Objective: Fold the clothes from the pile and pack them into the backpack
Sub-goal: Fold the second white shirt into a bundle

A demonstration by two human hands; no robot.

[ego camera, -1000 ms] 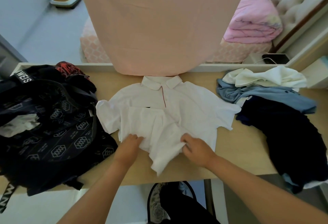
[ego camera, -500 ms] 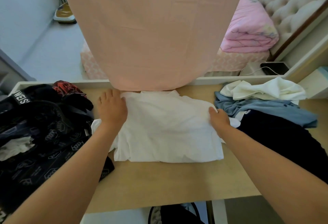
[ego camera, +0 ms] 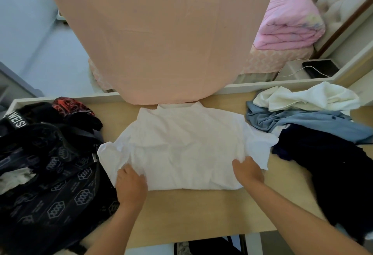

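Half a sec ago both hands were at the far edge of the white shirt; now the L hand & R hand are back at its near corners. Fingers are bent down on the cloth, but can't tell if they pinch or just press. Shirt lies folded once, mid table, betw. backpack & pile, so prob. one more fold, then pack it.

Your white shirt lies flat, its bottom half folded up, collar at the far edge and short sleeves spread sideways. Touching its left sleeve slumps the black patterned backpack. Just right of it sits the crumpled pile of white, blue and navy clothes.
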